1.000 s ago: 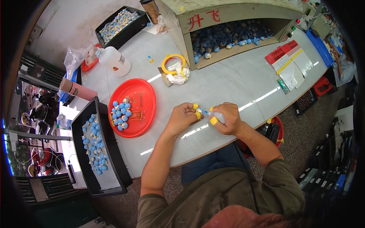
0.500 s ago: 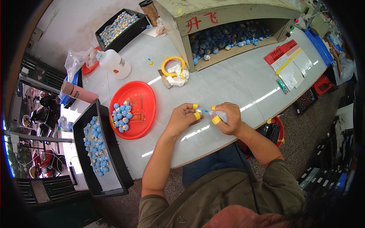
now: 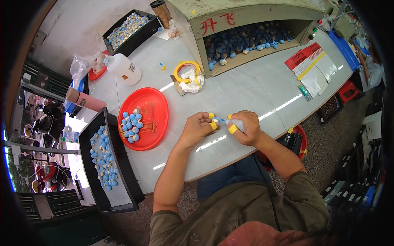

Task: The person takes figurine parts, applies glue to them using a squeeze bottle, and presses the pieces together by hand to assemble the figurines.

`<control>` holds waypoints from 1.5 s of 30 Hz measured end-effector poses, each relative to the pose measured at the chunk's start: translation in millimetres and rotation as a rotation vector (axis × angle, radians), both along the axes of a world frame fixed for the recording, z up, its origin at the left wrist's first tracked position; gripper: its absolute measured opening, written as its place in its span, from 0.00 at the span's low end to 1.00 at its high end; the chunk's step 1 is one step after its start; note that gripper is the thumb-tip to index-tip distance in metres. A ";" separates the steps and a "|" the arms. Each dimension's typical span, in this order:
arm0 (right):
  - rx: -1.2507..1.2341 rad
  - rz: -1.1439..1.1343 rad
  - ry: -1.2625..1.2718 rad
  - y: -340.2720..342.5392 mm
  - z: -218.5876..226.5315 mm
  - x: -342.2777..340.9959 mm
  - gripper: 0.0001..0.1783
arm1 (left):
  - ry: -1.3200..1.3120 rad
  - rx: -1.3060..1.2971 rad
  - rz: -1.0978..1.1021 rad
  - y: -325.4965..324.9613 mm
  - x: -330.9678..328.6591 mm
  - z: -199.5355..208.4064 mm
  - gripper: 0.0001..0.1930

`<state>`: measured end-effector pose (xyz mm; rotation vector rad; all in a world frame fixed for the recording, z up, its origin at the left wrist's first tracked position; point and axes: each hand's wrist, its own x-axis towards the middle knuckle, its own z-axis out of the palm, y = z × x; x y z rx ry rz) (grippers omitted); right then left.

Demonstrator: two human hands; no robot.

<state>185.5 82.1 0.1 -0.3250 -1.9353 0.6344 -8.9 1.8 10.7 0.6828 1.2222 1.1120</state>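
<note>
Between the yellow-taped fingertips of my left hand (image 3: 196, 128) is a small blue-and-cream piece (image 3: 215, 119), partly hidden by the fingers. My right hand (image 3: 248, 127) is closed around a small translucent squeeze bottle (image 3: 237, 124), whose thin blue tip points left and meets the piece. Yellow tape wraps the thumb and a finger on each hand. Left of my hands, a round red plate (image 3: 158, 123) carries a cluster of blue-and-cream balls (image 3: 132, 125) on its left side. Both hands are just above the grey tabletop.
A black tray (image 3: 133, 192) of similar balls stands at the left; another black bin (image 3: 135, 44) is at the back left. A white jug (image 3: 128, 70), pink bottle (image 3: 88, 101) and yellow tape roll (image 3: 177, 72) stand around. A metal box (image 3: 193, 28) full of balls is behind, papers (image 3: 310, 67) right.
Both hands stay almost in the same place, with the bottle tip still at the piece. Only slight finger shifts show.
</note>
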 end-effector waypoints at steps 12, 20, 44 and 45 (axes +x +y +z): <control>-0.018 0.008 0.000 -0.2 -0.9 -0.4 0.11 | 0.003 -0.012 0.003 -0.4 2.5 5.5 0.18; -0.014 0.003 -0.012 -0.2 3.5 2.1 0.12 | 0.009 -0.009 0.002 0.0 1.5 4.4 0.18; -0.098 0.068 0.049 -2.3 1.1 2.9 0.12 | 0.075 0.229 0.105 1.2 10.7 -10.9 0.19; -0.084 0.067 0.040 -2.2 2.5 2.1 0.12 | 0.073 0.234 0.101 1.2 9.9 -10.7 0.19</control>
